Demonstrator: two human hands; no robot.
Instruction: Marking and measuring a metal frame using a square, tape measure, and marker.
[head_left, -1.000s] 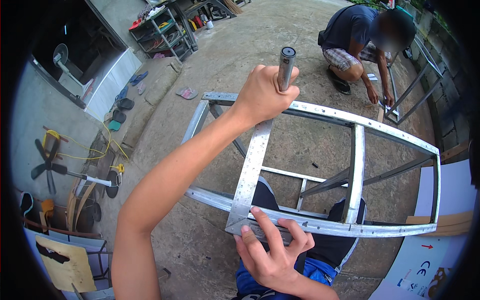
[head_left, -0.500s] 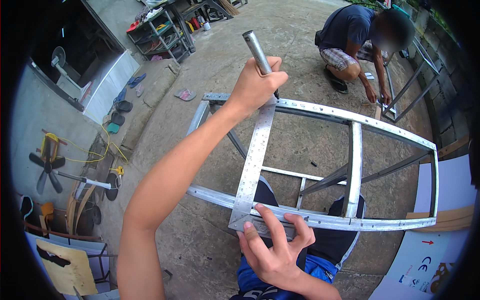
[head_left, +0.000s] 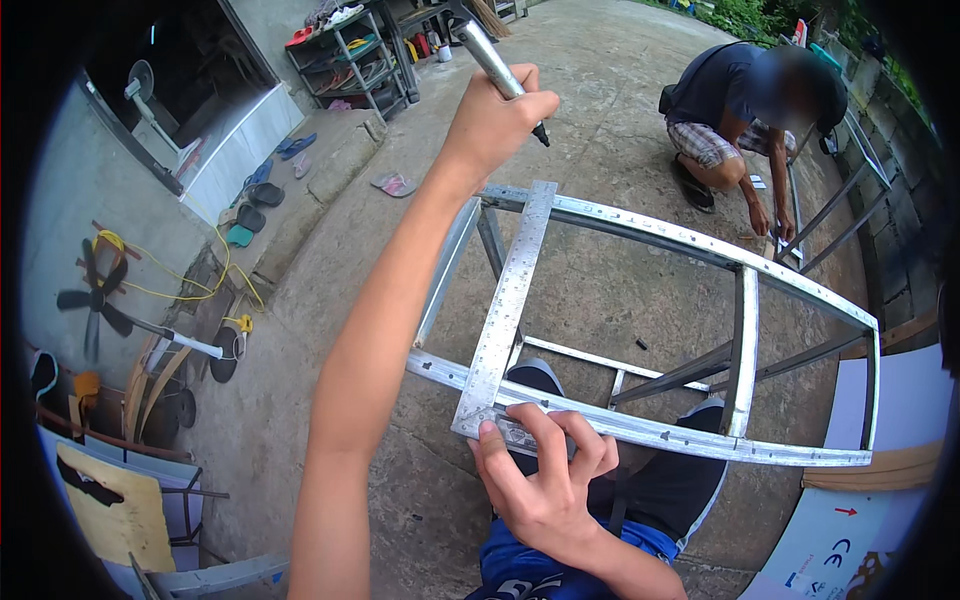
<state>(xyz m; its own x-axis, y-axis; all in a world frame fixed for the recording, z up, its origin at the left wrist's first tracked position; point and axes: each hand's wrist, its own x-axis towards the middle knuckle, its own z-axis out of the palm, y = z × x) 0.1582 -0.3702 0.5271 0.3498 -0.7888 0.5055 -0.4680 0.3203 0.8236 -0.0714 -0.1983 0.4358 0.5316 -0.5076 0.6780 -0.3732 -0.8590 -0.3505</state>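
Note:
My left hand [head_left: 492, 122] is closed round a silver marker [head_left: 482, 52] with a black tip, held above the far rail of a metal frame [head_left: 640, 222]. The tip stands clear of the metal. A steel try square [head_left: 512, 300] lies across the frame from the near rail to the far one, its blade marked with a scale. My right hand [head_left: 550, 475] grips the square's stock against the near rail, thumb on the corner and fingers curled over it. Dark marks dot the near rail.
Another person [head_left: 735, 120] crouches at the far right, hands on a second metal frame [head_left: 845, 215]. A shoe rack [head_left: 350, 65] and slippers [head_left: 265, 195] stand at the left wall. A fan with dark blades [head_left: 95, 300] lies left; printed sheets [head_left: 830, 540] lie right.
My left hand has lifted the marker up and away from the far rail, where its tip was by the square's blade. My right hand still holds the square, which sits nearer the frame's left end.

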